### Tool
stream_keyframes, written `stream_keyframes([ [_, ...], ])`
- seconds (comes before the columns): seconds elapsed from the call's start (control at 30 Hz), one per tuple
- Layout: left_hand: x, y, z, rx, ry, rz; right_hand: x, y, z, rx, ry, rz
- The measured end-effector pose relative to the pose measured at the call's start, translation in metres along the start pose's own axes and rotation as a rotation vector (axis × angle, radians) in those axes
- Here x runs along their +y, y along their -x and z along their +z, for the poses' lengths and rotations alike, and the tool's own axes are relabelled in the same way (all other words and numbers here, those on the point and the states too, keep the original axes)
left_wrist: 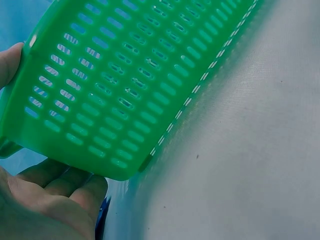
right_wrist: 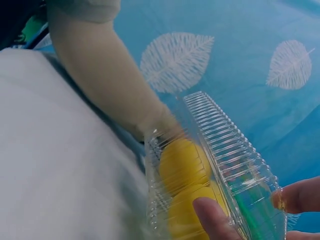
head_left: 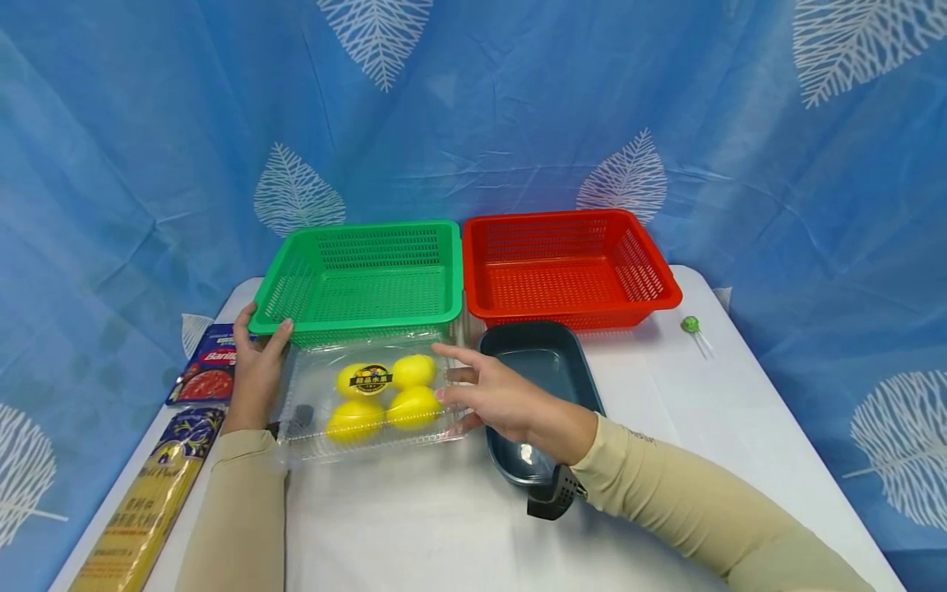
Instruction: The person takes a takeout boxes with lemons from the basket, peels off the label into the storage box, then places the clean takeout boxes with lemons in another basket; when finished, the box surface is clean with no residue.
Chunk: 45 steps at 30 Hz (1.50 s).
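My right hand (head_left: 510,403) grips the right end of a clear plastic fruit box (head_left: 311,386), thumb on one side and fingers on the other. Inside the box several yellow lemons (head_left: 355,419) show through the lid, which carries a black and gold label (head_left: 370,379). In the right wrist view the lemons (right_wrist: 185,167) sit behind the ribbed plastic wall. My left hand (head_left: 259,370) holds the front left corner of a green basket (head_left: 451,316), the thumb at its rim and the fingers beneath. The left wrist view shows the basket's slotted wall (left_wrist: 115,90) close up.
A red basket (head_left: 577,317) stands beside the green one. In front of it lies a dark blue dish (head_left: 540,353), partly behind my right wrist. At left are a blue Barilla packet (head_left: 210,362) and a spaghetti packet (head_left: 140,510). A green lollipop (head_left: 690,325) lies far right.
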State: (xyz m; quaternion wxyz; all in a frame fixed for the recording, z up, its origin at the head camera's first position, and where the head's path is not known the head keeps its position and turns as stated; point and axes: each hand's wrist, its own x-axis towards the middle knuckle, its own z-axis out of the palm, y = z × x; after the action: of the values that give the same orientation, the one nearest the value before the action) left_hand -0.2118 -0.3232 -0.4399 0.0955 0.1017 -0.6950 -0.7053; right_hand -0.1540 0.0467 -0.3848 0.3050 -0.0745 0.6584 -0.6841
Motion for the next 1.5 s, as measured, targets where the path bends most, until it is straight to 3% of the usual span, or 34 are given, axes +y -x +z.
stream_keyframes([
  [0.13, -0.011, -0.008, -0.004, -0.015, 0.072, 0.025, 0.006, -0.002, 0.001, -0.002, 0.011, 0.005],
  [0.3, -0.019, -0.013, -0.006, 0.001, 0.082, 0.049, 0.011, -0.005, 0.003, 0.005, 0.032, 0.012],
  [0.63, -0.021, -0.014, -0.006, 0.009, 0.084, 0.062, 0.010, -0.010, 0.008, -0.009, 0.020, 0.030],
  [0.83, -0.022, -0.012, -0.005, -0.020, 0.085, 0.074, 0.012, -0.012, 0.008, -0.007, 0.024, 0.046],
  [1.03, -0.006, -0.003, 0.000, -0.051, 0.084, 0.077, 0.013, -0.011, 0.007, 0.009, 0.126, 0.035],
  [1.13, 0.002, 0.000, 0.003, -0.061, 0.068, 0.061, 0.013, -0.011, 0.008, 0.016, 0.122, 0.032],
  [1.2, -0.001, -0.003, 0.001, -0.064, 0.062, 0.059, 0.013, -0.011, 0.008, 0.023, 0.115, 0.031],
  [1.33, -0.006, -0.006, -0.006, -0.053, -0.082, 0.026, 0.015, -0.012, 0.011, 0.036, 0.114, 0.032],
  [1.5, 0.009, 0.007, -0.015, -0.086, -0.362, -0.079, 0.016, -0.012, 0.013, 0.046, 0.123, 0.038],
])
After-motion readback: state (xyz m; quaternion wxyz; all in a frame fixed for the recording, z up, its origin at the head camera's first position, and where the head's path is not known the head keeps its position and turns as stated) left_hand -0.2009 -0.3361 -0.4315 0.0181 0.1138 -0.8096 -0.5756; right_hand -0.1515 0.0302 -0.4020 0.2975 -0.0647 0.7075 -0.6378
